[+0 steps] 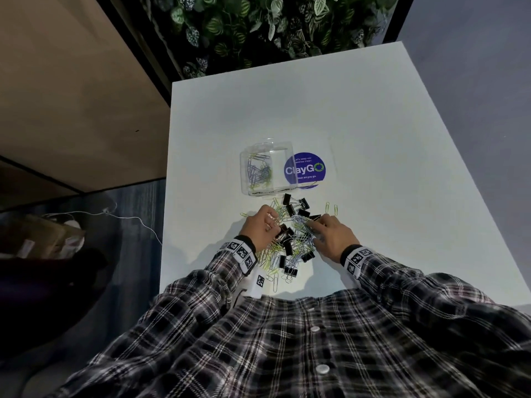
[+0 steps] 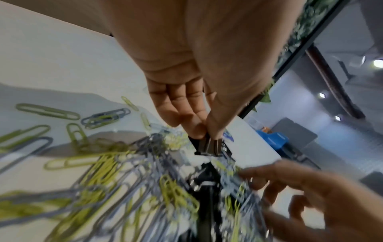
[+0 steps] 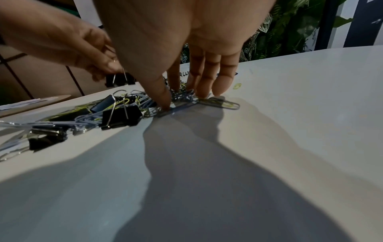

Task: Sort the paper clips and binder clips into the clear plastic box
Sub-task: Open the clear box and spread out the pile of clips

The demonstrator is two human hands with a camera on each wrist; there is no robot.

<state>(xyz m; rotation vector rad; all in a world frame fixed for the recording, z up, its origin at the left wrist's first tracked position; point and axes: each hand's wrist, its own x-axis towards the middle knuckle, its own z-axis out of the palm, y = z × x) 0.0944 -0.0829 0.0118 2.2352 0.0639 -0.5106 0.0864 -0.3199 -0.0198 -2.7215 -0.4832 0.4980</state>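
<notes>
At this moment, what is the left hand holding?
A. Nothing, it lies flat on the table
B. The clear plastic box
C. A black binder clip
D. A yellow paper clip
C: in the left wrist view the left hand pinches a black binder clip between thumb and fingers above the pile, and the right wrist view shows the same clip lifted by its wire handles.
</notes>
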